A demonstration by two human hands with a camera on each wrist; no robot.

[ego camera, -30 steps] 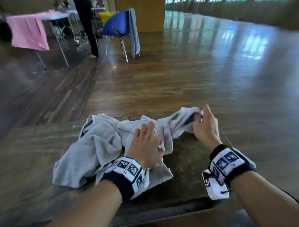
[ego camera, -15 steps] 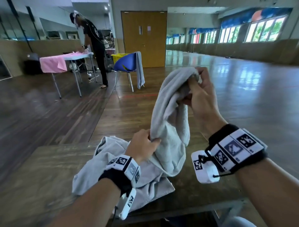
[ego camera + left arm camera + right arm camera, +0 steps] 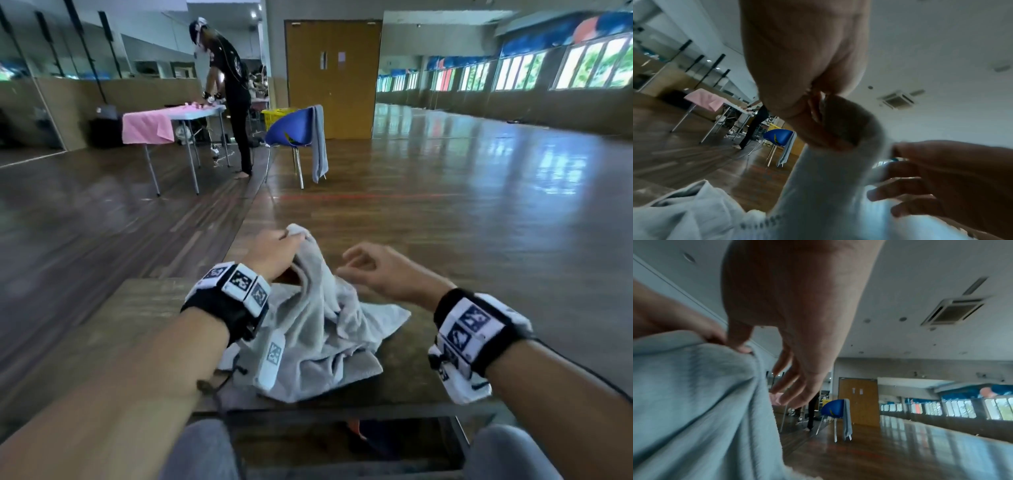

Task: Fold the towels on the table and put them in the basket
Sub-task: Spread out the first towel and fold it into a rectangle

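left hand (image 3: 274, 251) pinched towel (image 3: 318, 329) top edge, lifting it off bench (image 3: 137, 308) to find corners | right hand (image 3: 380, 270) beside towel, fingers loose, empty

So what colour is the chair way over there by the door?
Blue chair, with a grey towel hanging over it. The head view shows it best.

The towel (image 3: 318, 329) on the near brown wooden table (image 3: 137, 308) is pale grey. Far left, a pink cloth (image 3: 148, 127) drapes a table; the far chair (image 3: 291, 132) is blue, the door (image 3: 334, 75) ochre.
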